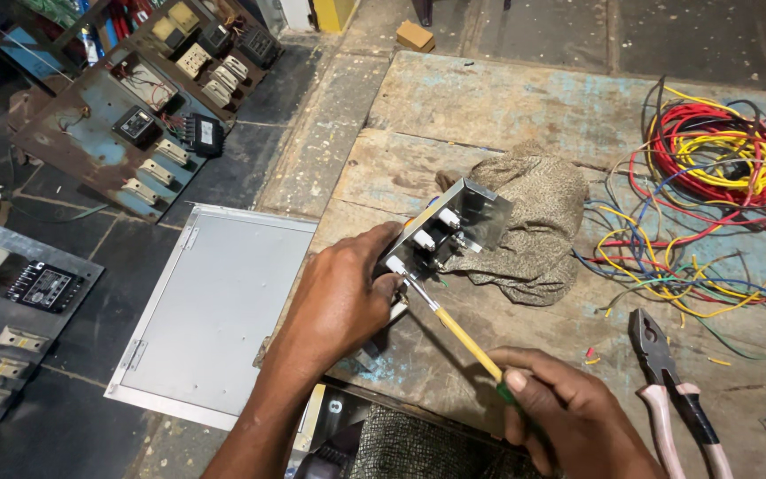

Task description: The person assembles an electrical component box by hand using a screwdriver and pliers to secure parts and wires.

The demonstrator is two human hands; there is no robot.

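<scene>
My left hand point(339, 297) grips the near edge of a small metal bracket plate point(457, 222) with white terminal posts, tilted up on the wooden workbench point(489, 106). My right hand point(569, 412) holds a yellow-handled screwdriver point(454, 328). Its shaft points up and left, and the tip meets the nearest white terminal on the plate, right by my left thumb. Behind the plate lies a crumpled grey-brown cloth point(538, 226), partly under it.
A tangle of red, yellow, blue and green wires point(711, 195) covers the bench's right side. Pliers with pink grips point(676, 390) lie near my right hand. On the floor to the left are a flat grey metal door panel point(210, 310) and rusty boards with electrical parts point(148, 115).
</scene>
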